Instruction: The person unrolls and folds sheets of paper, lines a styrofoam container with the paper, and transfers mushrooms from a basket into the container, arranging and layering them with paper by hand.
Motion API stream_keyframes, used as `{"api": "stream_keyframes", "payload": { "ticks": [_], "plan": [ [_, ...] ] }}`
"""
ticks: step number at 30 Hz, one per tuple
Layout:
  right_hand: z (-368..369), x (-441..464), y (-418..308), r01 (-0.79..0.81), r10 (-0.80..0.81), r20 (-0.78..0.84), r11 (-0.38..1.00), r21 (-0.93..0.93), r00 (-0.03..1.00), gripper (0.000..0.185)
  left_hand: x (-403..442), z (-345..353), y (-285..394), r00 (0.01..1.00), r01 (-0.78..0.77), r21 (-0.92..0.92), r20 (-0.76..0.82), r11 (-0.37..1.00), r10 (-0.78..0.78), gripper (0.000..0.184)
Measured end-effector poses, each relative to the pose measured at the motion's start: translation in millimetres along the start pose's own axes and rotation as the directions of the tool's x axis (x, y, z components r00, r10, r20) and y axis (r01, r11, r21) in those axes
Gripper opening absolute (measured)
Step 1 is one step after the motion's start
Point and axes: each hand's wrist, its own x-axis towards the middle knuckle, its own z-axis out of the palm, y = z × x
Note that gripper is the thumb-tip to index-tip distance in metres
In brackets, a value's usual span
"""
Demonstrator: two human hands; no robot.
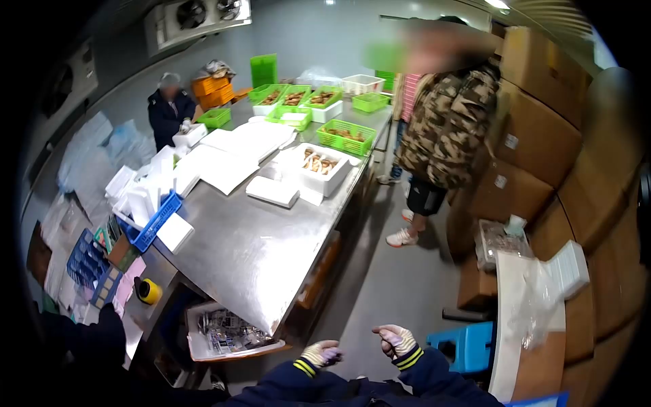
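My left hand [322, 353], in a striped glove that leaves the fingertips bare, hangs low in front of my body. Its fingers are loosely curled, and nothing shows in them. To its right, my right hand [395, 340] wears a matching glove, its forefinger stretched out and apart from the thumb. It holds nothing that I can see. The hands are apart, over the grey floor [380, 292]. Nearest to my left hand is a white foam box [203, 347] of small printed packets under the table's corner. A blue plastic stool [464, 344] stands right of my right hand.
The steel table [237, 244] carries a foam box of mushrooms [319, 166], green baskets [346, 136] and white foam lids [272, 191]. A co-worker [169, 112] handles a foam box; another person in a camouflage jacket [454, 122] stands in the aisle. Stacked cartons [536, 129] line the right.
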Motion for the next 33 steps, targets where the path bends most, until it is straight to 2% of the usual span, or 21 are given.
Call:
{"api": "stream_keyframes", "payload": {
  "ticks": [3, 7, 8, 9, 10, 11, 12, 14, 15, 16, 17, 19, 20, 21, 22, 25, 26, 29, 30, 31, 33],
  "plan": [
    [3.0, 78.5, -43.1, 0.044, -0.001, 0.189, 0.974, -0.221, 0.982, 0.031, 34.4, -47.3, 37.3, 0.980, -0.050, -0.271, -0.201, 0.961, -0.006, 0.051],
    [23.0, 166.6, -71.0, -0.029, 0.092, 0.241, 0.967, -0.254, 0.966, 0.035, 97.4, -93.5, 71.3, 0.946, -0.207, -0.337, -0.307, 0.918, 0.101, 0.046],
    [25.3, 183.3, -77.7, 0.041, 0.038, 0.280, 0.961, -0.272, 0.959, 0.035, 111.7, -88.9, 100.8, 0.921, -0.172, -0.362, -0.389, 0.916, 0.019, 0.038],
    [19.3, 212.9, -76.4, -0.069, 0.168, 0.232, 0.921, -0.384, 0.958, 0.035, 141.3, -101.9, 122.5, 0.951, -0.169, -0.442, -0.307, 0.881, 0.029, 0.023],
    [8.9, 237.3, -77.6, -0.037, 0.165, 0.263, 0.902, -0.430, 0.951, 0.033, 167.9, -110.4, 139.0, 0.922, -0.096, -0.364, -0.383, 0.926, -0.055, 0.012],
    [1.1, 251.5, -86.6, -0.008, 0.171, 0.298, 0.878, -0.479, 0.939, 0.032, 184.2, -112.8, 152.2, 0.902, -0.218, -0.388, -0.431, 0.896, 0.033, 0.008],
    [5.2, 264.4, -104.0, 0.006, 0.153, 0.275, 0.865, -0.501, 0.949, 0.030, 208.3, -113.7, 169.7, 0.852, -0.302, -0.517, -0.524, 0.801, -0.017, 0.012],
    [10.0, 286.7, -152.0, -0.052, 0.190, 0.196, 0.832, -0.552, 0.962, 0.037, 225.2, -103.5, 228.9, 0.778, -0.329, -0.425, -0.628, 0.843, -0.013, 0.015],
    [0.5, 311.0, -162.7, -0.069, 0.187, 0.147, 0.811, -0.580, 0.971, 0.040, 272.7, -166.9, 209.7, 0.895, -0.344, -0.588, -0.440, 0.732, 0.067, 0.017],
    [-11.6, 331.6, -170.1, 0.034, 0.101, 0.217, 0.840, -0.541, 0.971, 0.041, 313.6, -211.2, 197.6, 0.867, -0.448, -0.479, -0.440, 0.755, 0.235, 0.025],
    [-17.6, 347.7, -179.2, 0.001, 0.114, 0.192, 0.856, -0.517, 0.975, 0.042, 325.8, -229.8, 214.6, 0.836, -0.370, -0.405, -0.537, 0.836, 0.110, 0.020],
    [-27.2, 389.3, -193.6, 0.024, 0.136, 0.237, 0.821, -0.570, 0.962, 0.040, 326.3, -184.9, 300.9, 0.532, -0.309, -0.275, -0.844, 0.910, -0.074, 0.069],
    [-15.9, 407.1, -209.7, -0.017, 0.207, 0.215, 0.758, -0.653, 0.954, 0.039, 384.9, -267.3, 261.4, 0.449, -0.365, -0.161, -0.893, 0.917, 0.022, 0.071],
    [-6.5, 433.0, -226.3, -0.059, 0.293, 0.196, 0.679, -0.731, 0.936, 0.038, 403.5, -295.5, 264.3, 0.375, -0.220, -0.043, -0.926, 0.974, 0.044, 0.077],
    [-17.2, 464.1, -230.9, -0.062, 0.317, 0.231, 0.699, -0.713, 0.920, 0.037, 414.7, -293.6, 269.9, 0.329, -0.197, 0.003, -0.942, 0.980, 0.068, 0.082],
    [14.6, 501.1, -262.9, -0.049, 0.454, 0.320, 0.634, -0.771, 0.831, 0.037, 441.1, -353.4, 268.5, 0.131, -0.005, 0.018, -0.991, 1.000, 0.019, 0.090],
    [10.7, 530.8, -260.7, -0.070, 0.490, 0.325, 0.629, -0.774, 0.809, 0.037, 441.3, -345.4, 279.2, 0.087, 0.116, -0.032, -0.995, 0.993, -0.042, 0.090],
    [26.1, 593.8, -296.0, 0.083, 0.509, 0.462, 0.602, -0.794, 0.726, 0.032, 431.9, -296.7, 324.9, 0.013, 0.272, -0.245, -0.966, 0.931, -0.258, 0.094],
    [34.4, 610.2, -303.2, 0.090, 0.552, 0.464, 0.572, -0.815, 0.693, 0.030, 427.5, -265.0, 353.9, 0.014, 0.115, -0.336, -0.940, 0.935, -0.340, 0.093],
    [45.8, 631.2, -308.1, 0.126, 0.611, 0.445, 0.492, -0.861, 0.655, 0.029, 427.2, -256.2, 360.9, -0.010, 0.102, -0.368, -0.929, 0.924, -0.369, 0.093],
    [62.8, 661.3, -303.6, 0.120, 0.615, 0.512, 0.564, -0.817, 0.600, 0.029, 419.0, -243.8, 361.6, 0.132, -0.060, -0.155, -0.980, 0.986, -0.146, 0.091]
  ]
}}
